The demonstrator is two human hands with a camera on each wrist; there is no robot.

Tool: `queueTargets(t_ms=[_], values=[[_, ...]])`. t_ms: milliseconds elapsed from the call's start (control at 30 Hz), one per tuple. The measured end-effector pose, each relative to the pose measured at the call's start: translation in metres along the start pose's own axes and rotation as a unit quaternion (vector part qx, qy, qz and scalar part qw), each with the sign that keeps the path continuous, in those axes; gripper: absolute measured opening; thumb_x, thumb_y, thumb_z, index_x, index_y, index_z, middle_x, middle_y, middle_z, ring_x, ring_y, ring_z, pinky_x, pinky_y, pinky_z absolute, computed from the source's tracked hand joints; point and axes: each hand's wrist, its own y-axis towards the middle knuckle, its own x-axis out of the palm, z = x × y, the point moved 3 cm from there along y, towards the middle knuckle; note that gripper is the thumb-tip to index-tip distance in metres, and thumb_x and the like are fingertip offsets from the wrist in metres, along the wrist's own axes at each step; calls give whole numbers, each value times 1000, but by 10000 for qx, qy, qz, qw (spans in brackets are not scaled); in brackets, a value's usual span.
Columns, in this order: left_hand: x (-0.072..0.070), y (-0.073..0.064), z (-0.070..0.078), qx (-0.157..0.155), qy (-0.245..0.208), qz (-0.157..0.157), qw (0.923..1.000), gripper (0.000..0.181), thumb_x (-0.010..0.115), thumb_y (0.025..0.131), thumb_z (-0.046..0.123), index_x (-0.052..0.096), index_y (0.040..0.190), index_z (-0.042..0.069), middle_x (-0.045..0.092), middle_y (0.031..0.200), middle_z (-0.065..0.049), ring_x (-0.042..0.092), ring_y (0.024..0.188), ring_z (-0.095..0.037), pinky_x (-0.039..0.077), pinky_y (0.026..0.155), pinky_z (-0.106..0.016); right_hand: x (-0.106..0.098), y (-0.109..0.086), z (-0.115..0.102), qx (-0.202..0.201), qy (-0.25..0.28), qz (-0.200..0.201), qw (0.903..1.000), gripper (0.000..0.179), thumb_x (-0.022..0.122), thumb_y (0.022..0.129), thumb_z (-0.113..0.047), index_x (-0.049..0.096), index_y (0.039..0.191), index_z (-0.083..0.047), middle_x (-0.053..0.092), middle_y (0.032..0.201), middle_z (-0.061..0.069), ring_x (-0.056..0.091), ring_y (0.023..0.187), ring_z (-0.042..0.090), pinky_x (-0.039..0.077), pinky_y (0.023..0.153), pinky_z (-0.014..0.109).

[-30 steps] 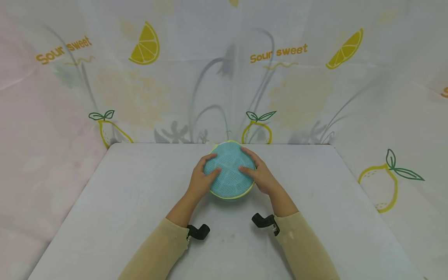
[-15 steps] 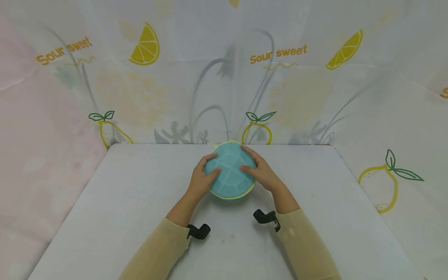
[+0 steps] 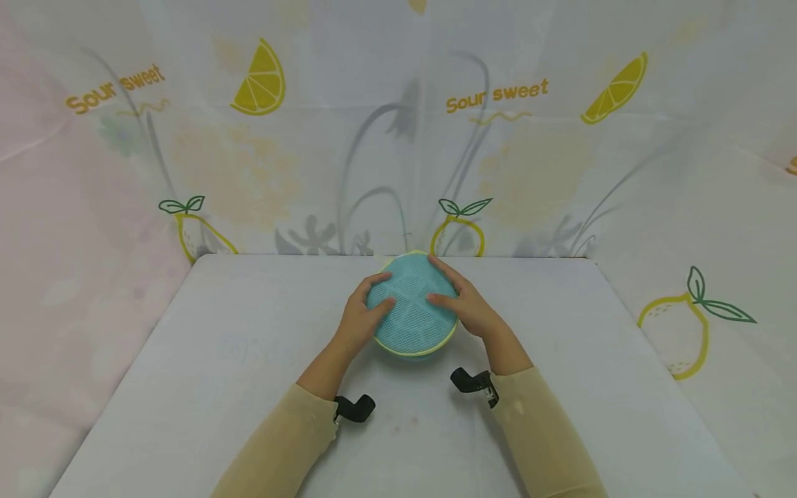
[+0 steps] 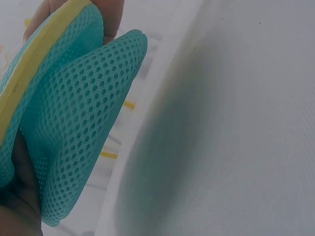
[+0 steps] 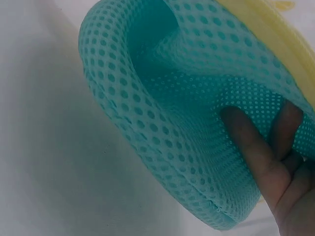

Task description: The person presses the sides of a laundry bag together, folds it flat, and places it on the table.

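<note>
Both hands hold a round turquoise mesh fabric piece (image 3: 412,308) with yellow edging above the table. Its exact kind is not clear. The left hand (image 3: 361,311) grips its left side, thumb on the upper face and fingers round the rim. On the opposite side the right hand (image 3: 470,304) grips likewise, its thumb pointing inward over the mesh. In the left wrist view, soft mesh (image 4: 81,118) hangs in a fold under the yellow edge. The right wrist view shows right-hand fingers (image 5: 251,147) against the underside mesh (image 5: 147,128), which sags into a hollow.
A white table (image 3: 249,325) lies beneath, its far edge meeting a curtain (image 3: 349,152) printed with lemons. A black wrist mount (image 3: 355,408) sits by the left sleeve and another mount (image 3: 473,384) by the right sleeve. The mesh piece shades the tabletop below it.
The mesh piece and both hands have shifted very slightly to the right. The grip of each hand looks the same.
</note>
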Motion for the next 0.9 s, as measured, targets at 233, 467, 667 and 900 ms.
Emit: queueTargets(t_ms=[233, 467, 667, 900], values=[[1, 2, -4, 93, 42, 10, 9999, 50, 66, 97, 15, 51, 144, 15, 39, 157, -9, 30, 147, -29, 23, 119, -50, 0, 1, -4, -48, 80, -63, 9999, 75, 64, 95, -4, 28, 159, -16, 17, 166, 8, 18, 150, 32, 22, 117, 54], [2, 3, -6, 93, 16, -110, 9999, 48, 65, 98, 16, 51, 144, 14, 39, 157, -9, 31, 147, -29, 24, 119, -49, -1, 3, -3, -10, 186, -133, 9997, 71, 62, 96, -5, 30, 158, -14, 20, 165, 9, 27, 145, 34, 35, 110, 49], [3, -8, 21, -32, 127, -237, 9996, 48, 61, 99, 9, 49, 145, 6, 37, 158, -14, 29, 147, -33, 25, 118, -49, -1, 4, 0, 104, 349, -180, 9992, 70, 60, 97, -5, 29, 159, -15, 19, 165, 8, 29, 143, 34, 43, 103, 37], [4, -14, 34, 3, 86, -307, 9995, 47, 60, 99, 9, 48, 144, 4, 38, 157, -15, 29, 147, -32, 25, 118, -49, 1, 3, 3, 196, 652, -217, 9974, 71, 61, 96, -4, 29, 159, -15, 20, 164, 9, 34, 139, 35, 50, 94, 29]])
